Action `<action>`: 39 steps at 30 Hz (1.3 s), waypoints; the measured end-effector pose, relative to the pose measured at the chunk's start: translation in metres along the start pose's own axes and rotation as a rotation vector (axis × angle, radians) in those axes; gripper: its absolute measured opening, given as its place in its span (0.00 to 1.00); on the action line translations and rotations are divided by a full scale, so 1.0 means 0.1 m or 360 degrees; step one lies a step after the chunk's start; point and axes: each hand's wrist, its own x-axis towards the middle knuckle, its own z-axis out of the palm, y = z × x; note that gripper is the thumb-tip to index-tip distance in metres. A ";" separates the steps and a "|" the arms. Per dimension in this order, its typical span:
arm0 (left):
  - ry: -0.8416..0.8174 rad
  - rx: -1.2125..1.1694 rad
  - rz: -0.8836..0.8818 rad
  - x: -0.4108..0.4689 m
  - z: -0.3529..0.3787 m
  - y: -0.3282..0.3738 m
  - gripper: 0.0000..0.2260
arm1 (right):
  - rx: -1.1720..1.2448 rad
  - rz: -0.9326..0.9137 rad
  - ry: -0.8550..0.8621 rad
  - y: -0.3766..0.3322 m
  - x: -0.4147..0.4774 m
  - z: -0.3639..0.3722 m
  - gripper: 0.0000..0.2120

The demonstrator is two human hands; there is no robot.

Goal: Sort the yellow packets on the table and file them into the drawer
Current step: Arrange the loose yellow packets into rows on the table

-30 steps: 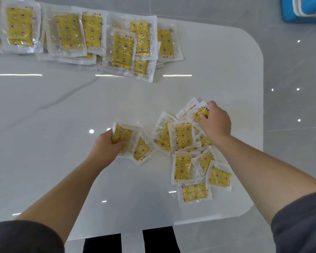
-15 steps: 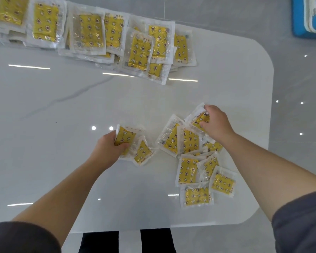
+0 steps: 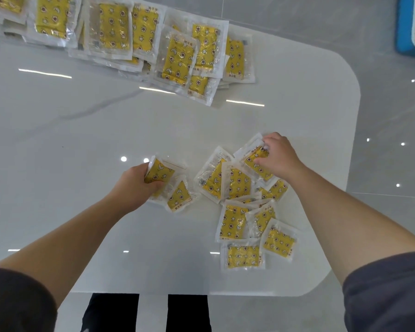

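A person's right hand (image 3: 277, 157) pinches a small yellow packet (image 3: 254, 161) at the loose pile's (image 3: 244, 212) twelve o'clock edge, long axis toward ten; left hand (image 3: 135, 185) grips a gathered stack (image 3: 159, 173) at nine.

About eleven small yellow packets (image 3: 236, 184) near the two hands; the larger packets (image 3: 179, 59) overlap beyond counting.

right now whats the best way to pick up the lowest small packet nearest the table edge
Take the lowest small packet by its clear sealed border on the near side, coming from the table's near edge. It lies flat and apart on top, with only its upper-right corner close to a neighbouring packet, so the near border is free to pinch.
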 end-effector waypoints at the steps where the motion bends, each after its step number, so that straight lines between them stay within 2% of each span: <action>1: 0.0001 0.0007 -0.0003 0.01 0.02 0.01 0.07 | 0.0033 -0.0004 -0.0039 0.01 0.02 -0.03 0.21; 5: 0.0001 -0.0001 0.0003 0.05 0.09 0.08 0.08 | 0.0093 0.0030 -0.0155 0.07 0.09 -0.09 0.19; 9: 0.0007 -0.0006 0.0004 0.08 0.17 0.14 0.07 | 0.0064 0.0076 -0.0094 0.14 0.09 -0.06 0.14; 13: -0.0016 -0.0061 0.0010 0.09 0.21 0.18 0.06 | 0.0207 0.0132 -0.0084 0.17 0.01 -0.06 0.14; 15: -0.0034 -0.0097 0.0030 0.07 0.17 0.22 0.07 | 0.0266 0.0127 -0.0057 0.17 -0.06 -0.16 0.09; 16: -0.0026 -0.0114 0.0050 0.06 0.12 0.24 0.07 | 0.0301 0.0134 -0.0036 0.17 -0.10 -0.25 0.09; 19: 0.0061 -0.0150 0.0107 0.04 -0.12 0.35 0.07 | 0.0445 0.0175 0.0073 0.10 -0.16 -0.55 0.18; 25: 0.0167 -0.0166 0.0213 0.24 -0.90 0.60 0.07 | 0.0922 0.0183 0.0133 -0.70 0.11 -0.90 0.18; 28: 0.0293 -0.0156 0.0293 0.53 -1.36 0.77 0.07 | 0.1294 0.0216 0.0174 -1.32 0.43 -0.79 0.10; 31: 0.0449 -0.0107 0.0364 0.89 -1.79 0.98 0.07 | 0.1595 0.0353 0.0305 -1.86 0.78 -0.64 0.17; 34: 0.0490 0.0089 0.0450 1.26 -2.10 1.21 0.06 | 0.1716 0.0485 0.0434 -2.25 1.11 -0.59 0.23; 37: 0.0427 0.0355 0.0544 1.58 -2.26 1.35 0.09 | 0.1614 0.0452 0.0532 -2.40 1.37 -0.58 0.30; 39: 0.0467 0.0492 0.0599 1.71 -2.27 1.38 0.10 | 0.1524 0.0419 0.0611 -2.40 1.44 -0.57 0.30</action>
